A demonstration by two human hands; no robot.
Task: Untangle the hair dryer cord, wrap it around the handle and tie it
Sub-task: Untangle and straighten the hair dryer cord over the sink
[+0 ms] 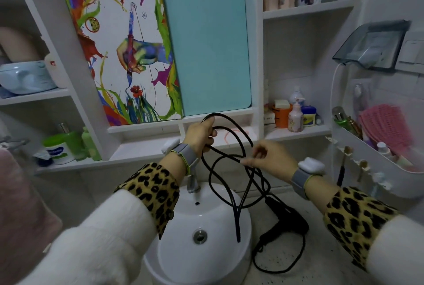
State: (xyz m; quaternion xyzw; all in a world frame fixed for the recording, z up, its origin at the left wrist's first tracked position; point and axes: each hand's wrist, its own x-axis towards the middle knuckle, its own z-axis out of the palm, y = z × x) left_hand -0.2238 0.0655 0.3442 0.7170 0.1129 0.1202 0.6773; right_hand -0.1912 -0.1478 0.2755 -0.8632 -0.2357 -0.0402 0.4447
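Note:
A black hair dryer (288, 217) lies on the speckled counter (321, 259) right of the white basin (183, 220). Its black cord (231, 154) rises in tangled loops above the basin. My left hand (200, 134) grips a high loop of the cord. Lower and to the right, my right hand (269, 158) pinches another strand between thumb and fingers. More cord trails in a loop on the counter in front of the dryer, and a doubled length hangs down into the basin.
A chrome tap (192, 183) stands behind the basin. Shelves hold bottles and jars at left (62, 147) and right (294, 117). A white wall caddy (380, 165) with a pink brush juts out at right. A painted panel and a teal board lean behind.

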